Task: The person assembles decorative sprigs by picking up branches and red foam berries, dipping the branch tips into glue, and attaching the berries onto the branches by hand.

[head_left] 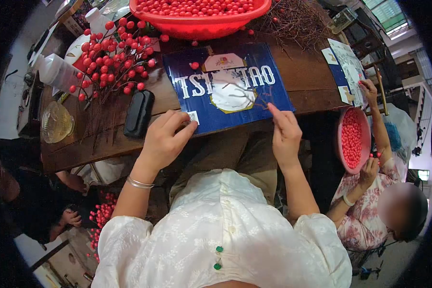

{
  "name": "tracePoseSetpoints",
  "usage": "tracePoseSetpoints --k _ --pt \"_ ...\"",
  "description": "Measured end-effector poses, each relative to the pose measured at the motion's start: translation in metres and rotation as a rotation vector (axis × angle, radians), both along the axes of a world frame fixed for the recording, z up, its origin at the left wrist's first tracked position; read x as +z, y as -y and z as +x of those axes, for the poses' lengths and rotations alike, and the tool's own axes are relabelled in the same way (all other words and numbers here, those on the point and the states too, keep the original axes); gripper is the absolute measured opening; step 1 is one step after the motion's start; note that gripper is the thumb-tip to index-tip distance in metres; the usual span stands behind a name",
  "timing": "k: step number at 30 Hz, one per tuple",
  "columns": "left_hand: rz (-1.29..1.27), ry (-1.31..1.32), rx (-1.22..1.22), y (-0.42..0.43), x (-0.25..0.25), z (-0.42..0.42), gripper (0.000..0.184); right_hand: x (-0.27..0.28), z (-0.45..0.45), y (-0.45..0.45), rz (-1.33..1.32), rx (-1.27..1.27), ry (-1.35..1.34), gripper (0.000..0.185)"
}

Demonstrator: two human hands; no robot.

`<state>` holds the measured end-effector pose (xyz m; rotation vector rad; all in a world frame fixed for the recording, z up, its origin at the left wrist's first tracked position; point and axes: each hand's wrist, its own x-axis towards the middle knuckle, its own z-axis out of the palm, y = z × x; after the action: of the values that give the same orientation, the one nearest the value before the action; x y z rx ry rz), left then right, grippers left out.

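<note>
My right hand [286, 132] is closed in a pinch at the right edge of a blue printed cardboard sheet [187, 103]. A thin branching twig [247, 97] reaches left from its fingertips, over the sheet. Something red shows at the fingertips; I cannot tell if it is a berry. My left hand [165, 139] has curled fingers by the sheet's lower left corner, beside a small white label. Whatever they pinch, if anything, is hidden. One loose red berry [194, 66] lies on the sheet.
A red basin [201, 25] of berries stands at the back, beside a pile of bare twigs [293, 24]. Berry-laden branches [113, 60], a black case [139, 114] and a glass bowl [56, 122] are at left. At right, a co-worker's hands are near a pink basin [341, 139].
</note>
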<state>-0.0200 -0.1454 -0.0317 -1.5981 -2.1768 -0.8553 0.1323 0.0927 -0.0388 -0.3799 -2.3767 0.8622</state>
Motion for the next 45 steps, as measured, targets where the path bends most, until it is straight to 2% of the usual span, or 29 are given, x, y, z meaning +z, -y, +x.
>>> tracePoseSetpoints --k 16,20,25,36,40,45 --pt "0.03 -0.07 -0.039 -0.005 -0.006 0.012 0.014 0.001 0.006 -0.029 0.286 -0.132 0.012 0.046" --pt "0.017 -0.062 -0.036 -0.006 -0.003 0.013 0.013 0.001 0.008 -0.03 0.519 -0.184 0.084 0.042" --pt "0.019 -0.062 -0.036 -0.007 -0.003 0.013 0.012 0.011 0.007 -0.031 0.72 -0.171 0.046 0.039" --pt "-0.004 -0.074 -0.033 -0.008 -0.002 0.014 0.011 0.017 0.006 -0.033 0.801 -0.126 0.058 0.035" --pt "0.001 -0.066 -0.042 -0.007 -0.004 0.014 0.011 0.026 0.005 -0.033 0.905 -0.106 0.053 0.034" --pt "0.01 -0.078 -0.058 -0.007 -0.006 0.013 0.012 0.029 0.002 -0.038 0.888 -0.103 -0.003 0.034"
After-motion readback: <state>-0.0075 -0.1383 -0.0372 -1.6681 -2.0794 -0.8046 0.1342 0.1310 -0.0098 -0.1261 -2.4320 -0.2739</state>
